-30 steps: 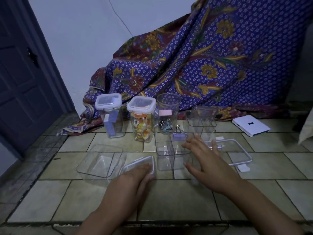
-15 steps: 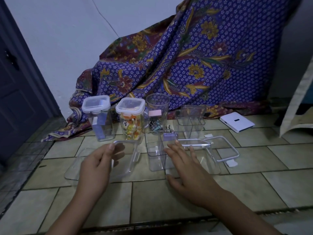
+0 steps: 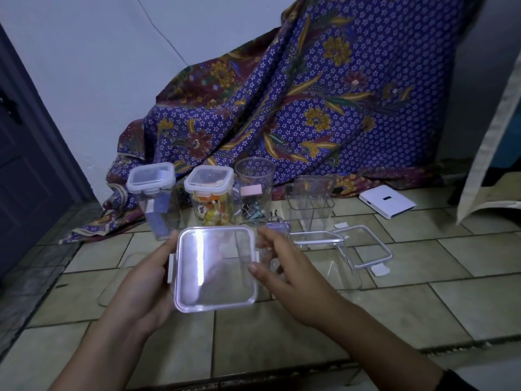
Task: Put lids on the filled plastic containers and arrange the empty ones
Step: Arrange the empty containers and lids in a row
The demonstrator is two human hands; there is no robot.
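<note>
Centre frame, a person's left grip and right grip hold a clear square lid above a tiled floor. The left grip curls round the lid's left edge, with its fingers underneath. The right grip pinches the right edge, thumb on top and fingers behind the plastic. The lid tilts toward the camera, and a latch tab shows on its left side.

Behind the lid, a row stands in front of a patterned cloth. It holds a lidded blue tub, a lidded sweets tub, an open jar with clips inside, and an empty tub. A loose lid lies flat right of centre, and a white box sits beyond it.

More clear plastic is hard to read. One tub stands just behind the held lid and shows mostly through it; only a purple piece at its rim is plain. A side tub at lower left is largely hidden by the left grip. The clear shapes just right of the right grip overlap, so their outlines cannot be separated. A dark door is cut off at the left edge, and a pale sheet at the right edge.
</note>
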